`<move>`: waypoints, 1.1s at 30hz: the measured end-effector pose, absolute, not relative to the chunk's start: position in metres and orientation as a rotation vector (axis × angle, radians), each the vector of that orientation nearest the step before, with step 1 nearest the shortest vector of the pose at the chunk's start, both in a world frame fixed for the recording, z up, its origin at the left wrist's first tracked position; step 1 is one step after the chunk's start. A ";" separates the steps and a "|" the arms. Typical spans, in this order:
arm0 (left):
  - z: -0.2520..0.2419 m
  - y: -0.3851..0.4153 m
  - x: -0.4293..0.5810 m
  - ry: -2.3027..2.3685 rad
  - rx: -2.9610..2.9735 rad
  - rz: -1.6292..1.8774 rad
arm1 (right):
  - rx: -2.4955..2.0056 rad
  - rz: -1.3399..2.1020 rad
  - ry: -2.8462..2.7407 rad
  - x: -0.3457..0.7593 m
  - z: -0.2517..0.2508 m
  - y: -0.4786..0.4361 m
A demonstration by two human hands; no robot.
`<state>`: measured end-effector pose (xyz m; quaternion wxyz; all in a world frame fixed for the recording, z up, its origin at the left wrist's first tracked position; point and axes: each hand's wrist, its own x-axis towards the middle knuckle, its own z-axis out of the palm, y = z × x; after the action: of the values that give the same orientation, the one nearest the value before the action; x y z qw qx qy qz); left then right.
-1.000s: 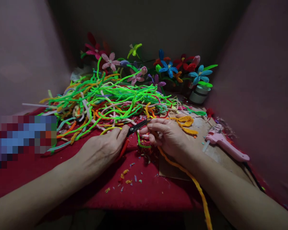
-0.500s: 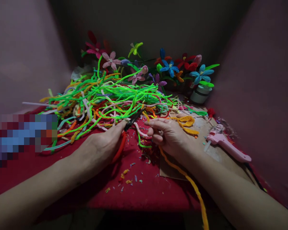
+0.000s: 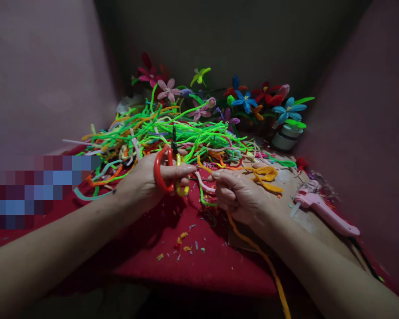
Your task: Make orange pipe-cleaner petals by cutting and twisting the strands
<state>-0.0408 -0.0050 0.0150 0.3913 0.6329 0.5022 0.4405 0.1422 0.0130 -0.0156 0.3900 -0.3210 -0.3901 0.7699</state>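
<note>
My left hand (image 3: 146, 177) is closed around small scissors (image 3: 164, 170) with red and yellow loop handles; their dark blades point up and away. Its thumb and fingers reach toward the right hand. Between the thumb and fingers of my right hand (image 3: 237, 190) is an orange pipe cleaner (image 3: 252, 243). A short end of it sticks out to the left past the fingertips, close to the left thumb, and its long tail hangs down over the table's front edge. Whether the left fingers touch that short end I cannot tell.
Behind my hands lies a heap of colourful pipe cleaners (image 3: 186, 133). Several fuzzy flowers (image 3: 246, 102) stand at the back, one by a small pot (image 3: 287, 137). A pink glue gun (image 3: 326, 210) lies on cardboard at right. Scraps (image 3: 186, 243) dot the red cloth (image 3: 206, 274).
The scissors have turned in my left hand: their blades now point up, away from the orange pipe cleaner, and the handles show. My right fingers have closed more tightly. The view has shifted.
</note>
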 end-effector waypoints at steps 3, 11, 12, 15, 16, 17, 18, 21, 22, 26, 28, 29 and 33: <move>0.020 -0.001 -0.033 1.128 1.380 1.135 | -0.800 2.009 -1.039 0.144 -0.017 0.013; 0.022 -0.002 -0.020 1.179 1.266 1.247 | -0.813 2.003 -1.054 0.143 -0.013 0.014; 0.018 0.001 -0.021 1.169 1.260 1.242 | -0.816 1.990 -1.057 0.143 -0.013 0.014; 0.007 0.008 -0.025 1.085 1.223 1.192 | -0.808 1.989 -1.092 0.144 -0.016 0.015; 0.005 0.009 -0.026 1.064 1.204 1.183 | -0.795 2.002 -1.111 0.144 -0.017 0.015; 0.004 0.009 -0.026 1.061 1.192 1.183 | -0.785 2.013 -1.130 0.145 -0.018 0.015; 0.005 0.008 -0.025 1.072 1.188 1.186 | -0.783 2.017 -1.144 0.145 -0.019 0.015; 0.012 0.002 -0.021 1.123 1.225 1.155 | -0.817 1.983 -1.158 0.145 -0.021 0.015; 0.014 -0.001 -0.019 1.131 1.239 1.124 | -0.831 1.956 -1.161 0.144 -0.021 0.014; 0.016 -0.006 -0.014 1.074 1.303 1.024 | -0.839 1.915 -1.200 0.142 -0.022 0.014; 0.014 -0.005 -0.014 1.076 1.321 1.022 | -0.837 1.922 -1.204 0.142 -0.022 0.013; 0.014 -0.005 -0.015 1.093 1.325 1.025 | -0.841 1.917 -1.203 0.142 -0.022 0.014; 0.015 -0.004 -0.015 1.150 1.387 1.021 | -0.880 1.870 -1.211 0.143 -0.021 0.013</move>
<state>-0.0154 -0.0040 0.0154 0.5100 0.5760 0.4778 0.4242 0.1426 0.0134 -0.0214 0.3645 -0.3420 -0.4710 0.7269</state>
